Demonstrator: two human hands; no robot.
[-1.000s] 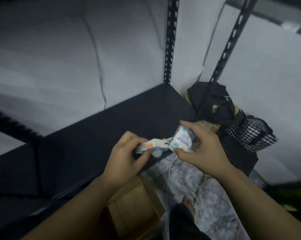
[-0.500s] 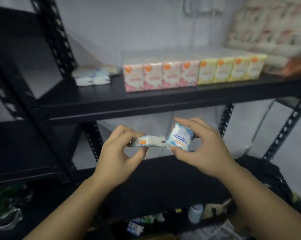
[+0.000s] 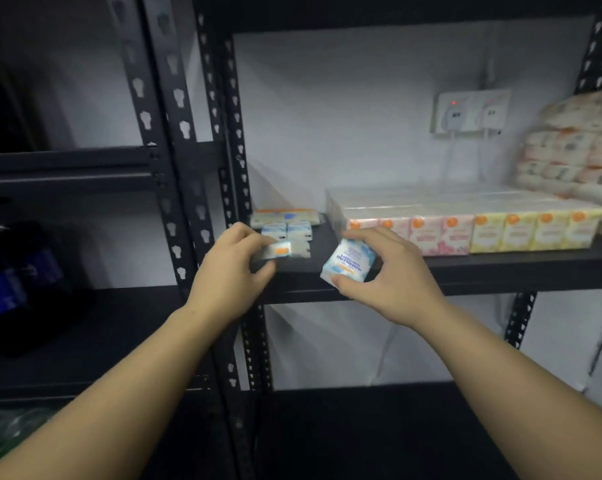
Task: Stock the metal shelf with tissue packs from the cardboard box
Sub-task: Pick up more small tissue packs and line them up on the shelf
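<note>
My left hand (image 3: 228, 268) grips a flat white tissue pack (image 3: 285, 250) with an orange mark, held at the front left of the black metal shelf (image 3: 466, 271). My right hand (image 3: 386, 275) grips a blue-and-white tissue pack (image 3: 348, 264), tilted, just in front of the shelf edge. A few blue-and-white tissue packs (image 3: 287, 223) lie on the shelf's left end, right behind my left hand. A row of pink and yellow packs (image 3: 472, 230) stands to the right. The cardboard box is out of view.
Black perforated uprights (image 3: 175, 168) stand just left of my left hand. Wrapped tissue bundles (image 3: 576, 154) are piled at the shelf's far right. A wall socket with plugs (image 3: 469, 112) sits behind. A lower shelf (image 3: 362, 427) lies below; dark bottles (image 3: 12, 282) fill the left rack.
The view rose from the lower shelf and floor to the stocked shelf. Both hands moved forward and apart with their packs, the left reaching the shelf's left end.
</note>
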